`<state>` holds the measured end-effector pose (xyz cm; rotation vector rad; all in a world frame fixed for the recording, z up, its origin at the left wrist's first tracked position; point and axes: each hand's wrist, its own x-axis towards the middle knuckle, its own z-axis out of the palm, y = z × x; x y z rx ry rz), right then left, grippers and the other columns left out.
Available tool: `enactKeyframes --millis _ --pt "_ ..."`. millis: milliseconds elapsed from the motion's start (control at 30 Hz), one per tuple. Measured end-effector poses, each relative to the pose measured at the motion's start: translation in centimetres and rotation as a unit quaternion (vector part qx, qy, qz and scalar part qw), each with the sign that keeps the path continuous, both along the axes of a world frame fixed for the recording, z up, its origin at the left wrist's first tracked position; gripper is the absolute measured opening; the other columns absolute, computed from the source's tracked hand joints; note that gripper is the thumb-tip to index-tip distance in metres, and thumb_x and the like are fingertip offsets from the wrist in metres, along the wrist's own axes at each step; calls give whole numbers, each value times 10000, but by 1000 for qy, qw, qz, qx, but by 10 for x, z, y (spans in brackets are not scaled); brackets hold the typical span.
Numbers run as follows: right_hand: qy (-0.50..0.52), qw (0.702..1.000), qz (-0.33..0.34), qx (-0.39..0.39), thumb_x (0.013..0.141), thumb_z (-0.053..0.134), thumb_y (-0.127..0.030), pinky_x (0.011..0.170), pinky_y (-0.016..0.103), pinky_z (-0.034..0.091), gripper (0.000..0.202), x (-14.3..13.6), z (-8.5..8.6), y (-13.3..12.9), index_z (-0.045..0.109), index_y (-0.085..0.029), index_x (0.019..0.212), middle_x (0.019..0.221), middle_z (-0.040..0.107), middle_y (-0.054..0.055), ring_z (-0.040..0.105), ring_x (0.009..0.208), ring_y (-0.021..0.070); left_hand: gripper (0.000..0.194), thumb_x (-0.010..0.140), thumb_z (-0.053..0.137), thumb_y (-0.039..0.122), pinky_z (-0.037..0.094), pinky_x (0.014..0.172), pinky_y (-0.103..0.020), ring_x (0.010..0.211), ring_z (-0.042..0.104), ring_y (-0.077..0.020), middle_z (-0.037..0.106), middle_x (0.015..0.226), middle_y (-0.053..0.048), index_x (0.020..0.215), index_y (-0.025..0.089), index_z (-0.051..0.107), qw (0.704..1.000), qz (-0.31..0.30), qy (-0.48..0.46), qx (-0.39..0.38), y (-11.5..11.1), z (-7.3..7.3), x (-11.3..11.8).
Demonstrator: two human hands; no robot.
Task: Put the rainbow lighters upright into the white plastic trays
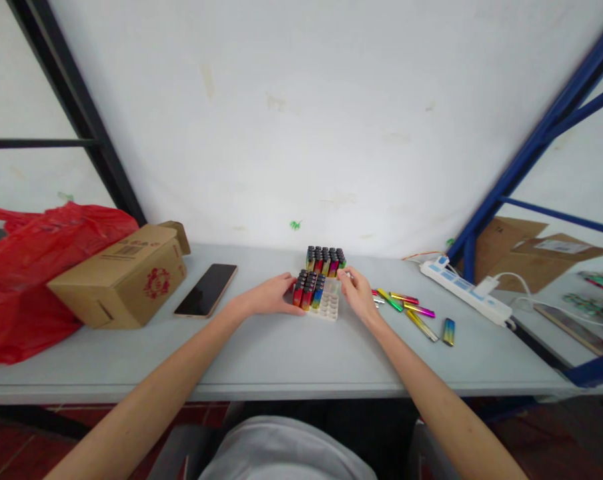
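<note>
A white tray [331, 308] with rows of round sockets stands on the table in front of me. Upright metallic lighters [307, 293] with black tops fill its left part, while bare sockets show on the right. My left hand [273, 296] grips the tray's left side, thumb at the front and fingers behind. Over the right side, my right hand [357, 293] is closed in a pinch; what its fingertips hold, if anything, is too small to make out. Directly behind is another block of upright lighters [325, 259]. Several loose lighters [418, 311] lie right of my right hand.
A dark phone [206, 291], a cardboard box [124, 280] and a red plastic bag [36, 267] occupy the left side. At right lies a white power strip [465, 291] with cables, near a blue metal frame [511, 173]. A white wall [301, 120] closes off the back.
</note>
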<state>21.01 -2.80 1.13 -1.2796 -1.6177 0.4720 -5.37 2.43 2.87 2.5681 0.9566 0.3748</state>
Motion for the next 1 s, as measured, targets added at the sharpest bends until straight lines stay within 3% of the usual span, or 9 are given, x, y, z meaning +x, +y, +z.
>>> enactKeyframes --millis 100,200,367,567,800,1000 --pt "5 999 -50 5 930 502 -612 520 274 274 468 -2 -4 -2 469 -238 651 532 377 -54 368 532 134 656 716 763 749 526 837 -377 920 641 -288 642 1014 -84 1036 185 668 1000 8 0 2 -1 2 1" --pt "-11 998 -63 8 890 490 -524 536 285 242 434 -4 -6 -2 359 -250 580 533 341 -49 326 537 125 635 728 756 749 522 813 -371 897 636 -281 630 995 -77 1008 188 657 1000 6 7 2 -2 4 1" --pt "-34 997 -63 12 854 467 -478 548 289 230 369 -4 -3 -4 338 -252 593 542 326 -51 315 546 125 624 735 758 747 516 822 -370 911 633 -280 625 996 -73 1002 193 655 1000 -3 4 0 0 2 1" --pt "-49 997 -51 16 914 478 -549 560 293 228 461 -7 -1 -8 333 -246 598 543 323 -57 306 551 119 632 716 769 748 515 820 -368 910 638 -286 642 1000 -78 994 189 672 1000 1 0 -4 -1 2 1" --pt "-50 998 -37 10 888 467 -434 561 292 226 355 -6 -5 -7 341 -247 615 540 365 -57 335 548 121 630 709 785 728 521 826 -379 912 640 -285 639 997 -78 1001 182 665 1000 1 -1 3 -1 1 1" --pt "-75 997 -4 19 995 481 -509 572 281 264 404 -6 3 -14 423 -235 704 570 397 -66 377 559 127 642 714 774 743 523 831 -363 923 654 -284 653 1007 -72 1024 192 666 1000 2 -5 5 1 0 1"
